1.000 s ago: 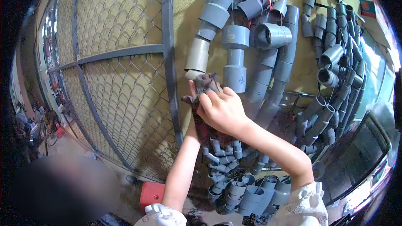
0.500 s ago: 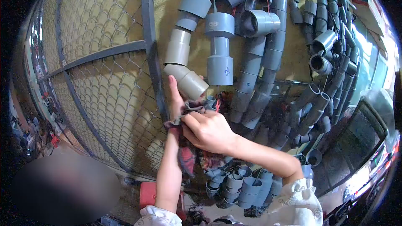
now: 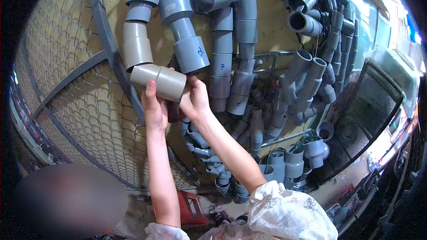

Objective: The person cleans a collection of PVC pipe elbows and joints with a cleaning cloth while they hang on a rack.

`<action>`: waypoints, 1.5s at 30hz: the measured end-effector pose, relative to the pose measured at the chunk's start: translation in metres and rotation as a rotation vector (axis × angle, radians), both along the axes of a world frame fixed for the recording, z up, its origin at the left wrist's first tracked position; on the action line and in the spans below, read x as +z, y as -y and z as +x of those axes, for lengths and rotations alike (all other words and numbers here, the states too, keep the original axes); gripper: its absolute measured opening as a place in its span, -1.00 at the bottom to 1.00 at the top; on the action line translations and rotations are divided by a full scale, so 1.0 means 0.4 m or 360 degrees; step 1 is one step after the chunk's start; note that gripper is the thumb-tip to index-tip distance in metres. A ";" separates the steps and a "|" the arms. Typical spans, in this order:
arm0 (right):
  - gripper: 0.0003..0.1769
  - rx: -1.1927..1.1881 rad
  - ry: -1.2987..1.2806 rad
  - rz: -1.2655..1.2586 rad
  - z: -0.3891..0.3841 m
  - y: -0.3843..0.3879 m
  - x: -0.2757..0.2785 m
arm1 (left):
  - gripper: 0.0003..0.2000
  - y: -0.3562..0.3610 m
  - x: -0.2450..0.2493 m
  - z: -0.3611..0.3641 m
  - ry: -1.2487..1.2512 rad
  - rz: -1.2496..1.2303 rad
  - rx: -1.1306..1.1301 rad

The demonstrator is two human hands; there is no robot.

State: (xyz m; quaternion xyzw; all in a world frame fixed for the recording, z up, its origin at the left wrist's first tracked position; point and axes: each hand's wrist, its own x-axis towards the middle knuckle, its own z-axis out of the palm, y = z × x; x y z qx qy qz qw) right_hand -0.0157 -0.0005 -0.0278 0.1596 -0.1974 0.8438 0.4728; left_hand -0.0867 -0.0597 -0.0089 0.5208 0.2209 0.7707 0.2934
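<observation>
A beige elbow pipe fitting (image 3: 164, 82) hangs tilted at the lower end of a string of fittings, its open end facing right. My left hand (image 3: 154, 109) grips it from below, thumb on the front; the other fingers are hidden behind it. Close to the open end, my right hand (image 3: 195, 101) is closed on a dark cloth (image 3: 175, 112), mostly hidden behind the fitting and the hands. Directly above my right hand hangs a grey reducer fitting (image 3: 191, 54) with a blue mark.
A wire-mesh panel (image 3: 66, 75) with a metal frame (image 3: 106, 31) stands at left. Strings of grey pipe fittings (image 3: 222, 64) hang along the yellow wall. A dark framed panel (image 3: 364, 120) leans at right. A red plastic object (image 3: 189, 209) is below, and a blurred oval covers the lower left.
The view has shifted, so the hanging fittings appear farther left. My right hand has moved with the cloth from my left wrist up to the beige fitting's open end. My left hand now grips the fitting.
</observation>
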 end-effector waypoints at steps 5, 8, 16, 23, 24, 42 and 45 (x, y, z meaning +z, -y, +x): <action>-0.68 -0.0075 -0.0202 0.0043 0.026 0.083 -0.049 | -0.37 -0.004 -0.004 -0.022 -0.0051 0.0014 0.0077; -0.66 0.0004 -0.0172 0.0150 0.018 0.077 -0.047 | -0.36 -0.016 -0.010 -0.024 -0.0025 0.0013 0.0026; -0.64 0.0079 -0.0167 0.0125 0.047 0.084 -0.099 | -0.37 -0.026 -0.021 -0.015 0.0185 -0.0141 0.0026; -0.73 -0.0382 0.0602 -0.0625 0.320 0.224 -0.450 | -0.41 -0.088 -0.060 -0.026 0.0576 -0.0019 -0.0104; -0.76 -0.0451 0.0653 -0.0893 0.374 0.248 -0.521 | -0.41 -0.086 -0.061 -0.017 0.0651 -0.0028 -0.0121; -0.66 -0.1752 -0.0166 -0.1035 1.072 0.566 -0.725 | -0.55 0.205 -0.673 0.260 0.0227 -0.1312 -0.0786; -0.58 -0.1793 -0.0019 -0.0925 1.111 0.575 -0.725 | -0.54 0.174 -0.641 0.301 0.0011 -0.1278 -0.0897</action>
